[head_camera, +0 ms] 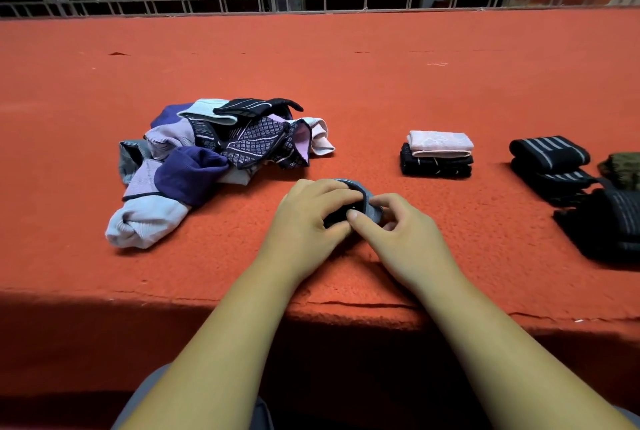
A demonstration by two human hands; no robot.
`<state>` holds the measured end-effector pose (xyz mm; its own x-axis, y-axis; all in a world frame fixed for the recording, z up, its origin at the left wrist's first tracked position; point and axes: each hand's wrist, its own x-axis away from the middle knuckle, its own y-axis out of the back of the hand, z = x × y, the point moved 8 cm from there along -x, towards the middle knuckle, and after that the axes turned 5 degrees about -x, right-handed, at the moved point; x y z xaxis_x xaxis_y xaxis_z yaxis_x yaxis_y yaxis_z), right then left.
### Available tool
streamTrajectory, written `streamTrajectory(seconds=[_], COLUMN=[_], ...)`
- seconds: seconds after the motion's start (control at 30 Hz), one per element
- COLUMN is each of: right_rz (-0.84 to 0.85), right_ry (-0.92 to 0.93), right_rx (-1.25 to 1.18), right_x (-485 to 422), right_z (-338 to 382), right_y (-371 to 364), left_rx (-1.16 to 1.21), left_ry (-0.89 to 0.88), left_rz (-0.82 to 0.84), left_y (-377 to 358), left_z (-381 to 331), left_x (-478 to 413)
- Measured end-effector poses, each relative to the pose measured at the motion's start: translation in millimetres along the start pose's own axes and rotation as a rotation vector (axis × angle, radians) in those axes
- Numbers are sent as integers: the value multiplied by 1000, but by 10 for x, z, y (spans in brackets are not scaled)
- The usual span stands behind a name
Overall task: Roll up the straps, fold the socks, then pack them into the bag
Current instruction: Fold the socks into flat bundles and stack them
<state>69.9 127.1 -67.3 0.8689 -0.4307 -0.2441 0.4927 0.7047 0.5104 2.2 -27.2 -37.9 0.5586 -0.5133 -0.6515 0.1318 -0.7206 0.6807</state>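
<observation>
At the near edge of the red carpet [346,83], right in front of the person, both hands work on one grey sock [372,204]. The left hand [304,218] has its fingers curled over the dark part of the sock. The right hand [398,232] pinches the grey end between thumb and fingers, so both hands are grasping it. The sock is bunched into a small packet and lies on the carpet between the two hands. I judge that its fold is almost finished.

To the right, well apart from the hands, two socks are done: a pink folded sock [440,142] lies on top of a black folded sock [436,164]. Further right are the rolled straps [549,152], black with grey stripes, so the rolling step looks complete or nearly so. A dark striped bundle [609,221] beside them I cannot identify with certainty.

To the left, a pile of loose socks [207,159] in purple, lilac and black is not yet folded, and this is the larger part of the remaining work. Nothing seems packed yet. A dark green thing [623,166] at the right border is cut off, and I cannot tell if it is the bag.
</observation>
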Motion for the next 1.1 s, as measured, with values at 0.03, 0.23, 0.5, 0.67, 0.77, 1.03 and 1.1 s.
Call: streamTrajectory(seconds=[0.03,0.23,0.5,0.67,0.77,1.03,1.1], right_rz=[-6,-16,8,-16,-21,-120,-144], right_ry=[-6,11,-46,-72,-85,-150,-168], right_rx=[-9,34,-158,-196,-164,-168,-190], right_x=[-11,-87,-134,-120,-119,-173,-167], right_z=[-11,-72,-125,-147,-146,-190,-195], right_y=[2,-14,23,65,64,203,223], left_rx=[6,9,5,130,255,1081,1122], left_ry=[-2,72,98,187,338,839,888], left_rz=[-2,10,32,-7,1,-160,-179], left_y=[12,50,-23,46,58,-46,-44], left_z=[-4,49,59,144,258,657,709], left_x=[-1,-7,11,20,51,148,169])
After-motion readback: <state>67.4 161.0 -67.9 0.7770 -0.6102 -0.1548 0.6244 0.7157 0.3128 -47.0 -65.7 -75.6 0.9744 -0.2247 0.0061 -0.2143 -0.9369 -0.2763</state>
